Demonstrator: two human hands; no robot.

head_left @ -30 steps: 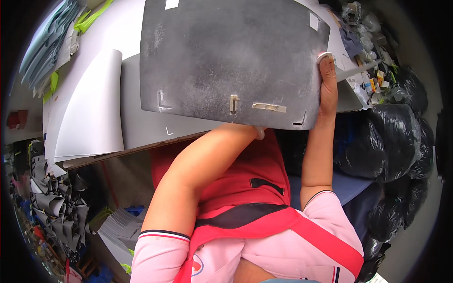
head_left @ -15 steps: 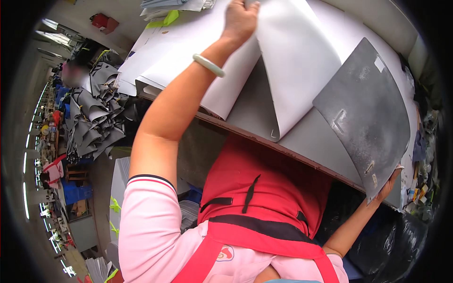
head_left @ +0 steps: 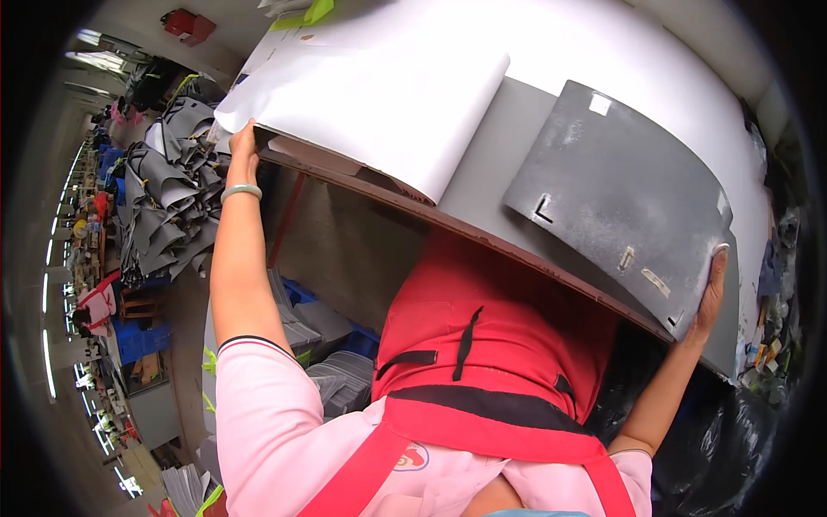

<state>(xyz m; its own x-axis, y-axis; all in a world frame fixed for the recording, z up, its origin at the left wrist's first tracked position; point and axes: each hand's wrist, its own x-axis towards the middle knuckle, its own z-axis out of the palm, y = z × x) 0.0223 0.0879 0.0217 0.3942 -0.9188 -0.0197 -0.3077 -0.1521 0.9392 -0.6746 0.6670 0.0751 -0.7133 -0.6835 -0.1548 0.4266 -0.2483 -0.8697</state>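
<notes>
At the left front corner of the table, my left hand (head_left: 244, 148) grips the edge of a large white sheet (head_left: 370, 112), which lies folded back in a curl over the left side. My right hand (head_left: 714, 289) is closed on the right edge of a stiff dark grey template (head_left: 620, 185). This template has slots, chalky smears and a small white label; it is tilted over the table. Beneath it lies a flat grey sheet (head_left: 495, 164), partly covered by the template and the curled white sheet.
The brown table edge (head_left: 534, 269) runs just before my red apron. Piles of grey cut pieces (head_left: 172, 189) are on the left, and stacked grey pieces (head_left: 340, 379) sit below the table. Black plastic bags (head_left: 715, 448) lie at lower right; a red box (head_left: 188, 28) is at upper left.
My left hand has moved from the top middle to the table's left corner, folding the white sheet over leftward and baring the grey sheet. The template in my right hand has shifted left and flattened.
</notes>
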